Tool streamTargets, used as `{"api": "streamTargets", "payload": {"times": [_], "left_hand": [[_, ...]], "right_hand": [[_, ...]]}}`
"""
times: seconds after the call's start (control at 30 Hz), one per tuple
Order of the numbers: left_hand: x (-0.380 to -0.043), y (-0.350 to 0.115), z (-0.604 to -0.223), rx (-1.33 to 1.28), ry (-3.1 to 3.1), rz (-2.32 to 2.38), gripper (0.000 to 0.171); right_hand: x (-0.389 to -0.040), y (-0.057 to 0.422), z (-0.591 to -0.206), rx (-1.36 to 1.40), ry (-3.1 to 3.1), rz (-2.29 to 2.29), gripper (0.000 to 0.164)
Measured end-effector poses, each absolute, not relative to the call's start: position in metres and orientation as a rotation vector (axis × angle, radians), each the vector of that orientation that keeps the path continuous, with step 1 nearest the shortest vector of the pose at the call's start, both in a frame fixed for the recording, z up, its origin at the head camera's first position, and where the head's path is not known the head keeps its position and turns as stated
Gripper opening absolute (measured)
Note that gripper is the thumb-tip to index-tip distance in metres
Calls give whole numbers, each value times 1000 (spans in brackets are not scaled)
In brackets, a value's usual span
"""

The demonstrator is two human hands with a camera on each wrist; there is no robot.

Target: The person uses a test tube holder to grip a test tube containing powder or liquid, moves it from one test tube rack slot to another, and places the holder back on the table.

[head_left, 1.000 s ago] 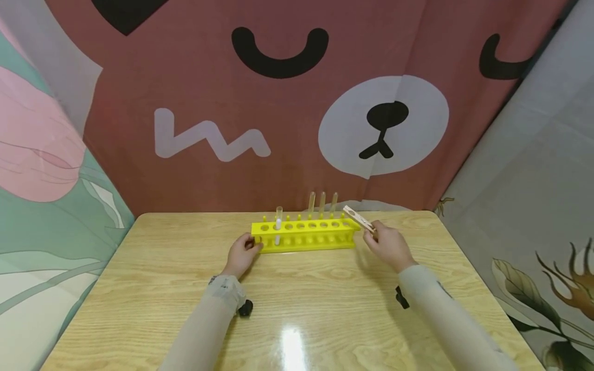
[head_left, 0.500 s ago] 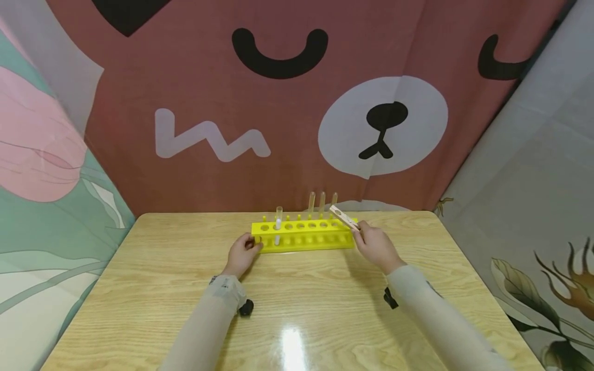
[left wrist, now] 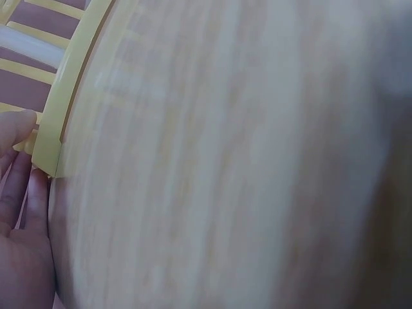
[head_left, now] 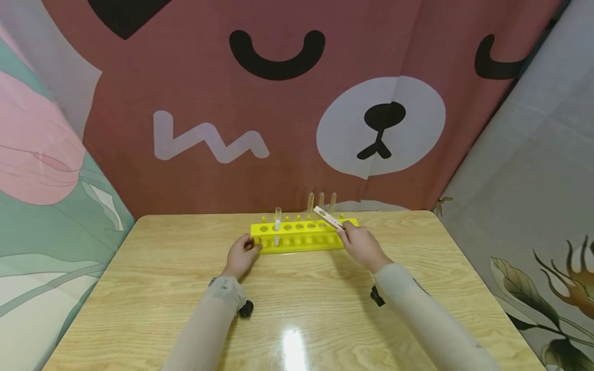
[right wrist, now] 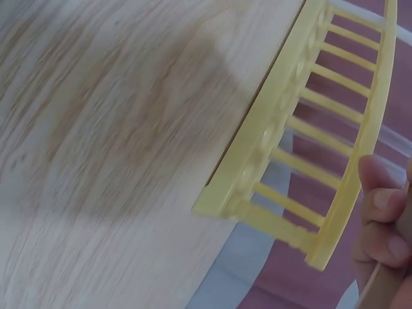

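Note:
A yellow test tube rack (head_left: 301,250) stands lengthwise near the back of the table. At its left end my left hand (head_left: 240,256) grips the end post, with the thumb (left wrist: 18,125) in front and fingers behind. My right hand (head_left: 365,247) holds a wooden test tube holder (head_left: 328,217) by its handle. The holder slants up to the left over the rack's right half, its jaw end near the tubes behind. A test tube with white contents (head_left: 277,225) is upright in a left hole. Several test tubes (head_left: 311,202) sit upside down on the back pegs, toward the right.
The wood-grain table (head_left: 185,268) reaches back to a hanging red-brown cloth (head_left: 209,185) with a bear print, close behind the rack. Patterned cloths hang at both sides. Black wrist pieces (head_left: 378,296) sit under the sleeves.
My right hand has moved left with the test tube holder, from the rack's right end to over its right half. My left hand and the rack have stayed in place.

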State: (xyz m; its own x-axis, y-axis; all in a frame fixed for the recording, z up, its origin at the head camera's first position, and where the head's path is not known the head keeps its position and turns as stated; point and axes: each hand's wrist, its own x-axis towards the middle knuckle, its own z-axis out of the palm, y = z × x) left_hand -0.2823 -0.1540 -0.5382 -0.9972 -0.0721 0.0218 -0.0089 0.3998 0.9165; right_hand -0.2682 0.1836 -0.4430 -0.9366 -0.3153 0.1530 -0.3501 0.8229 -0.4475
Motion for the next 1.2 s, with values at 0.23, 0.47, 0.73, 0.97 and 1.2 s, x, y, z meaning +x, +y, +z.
{"api": "streamTargets", "payload": {"times": [0.23, 0.47, 0.73, 0.97, 1.2], "left_hand": [[-282, -155, -539, 63, -2574, -1698, 21], [-280, -156, -541, 78, -2565, -1697, 24], [-281, -155, -541, 50, -2546, -1690, 24], [-280, -154, -538, 49, -2558, -1672, 24], [-278, -153, -537, 40, -2558, -1666, 23]], "right_hand": [[-270, 167, -439, 559, -2903, 843, 24], [-270, 152, -435, 587, -2921, 858, 24], [-266, 139, -427, 587, -2907, 877, 25], [-269, 129, -425, 589, -2906, 897, 25], [-270, 123, -423, 598, -2893, 926, 26]]}}
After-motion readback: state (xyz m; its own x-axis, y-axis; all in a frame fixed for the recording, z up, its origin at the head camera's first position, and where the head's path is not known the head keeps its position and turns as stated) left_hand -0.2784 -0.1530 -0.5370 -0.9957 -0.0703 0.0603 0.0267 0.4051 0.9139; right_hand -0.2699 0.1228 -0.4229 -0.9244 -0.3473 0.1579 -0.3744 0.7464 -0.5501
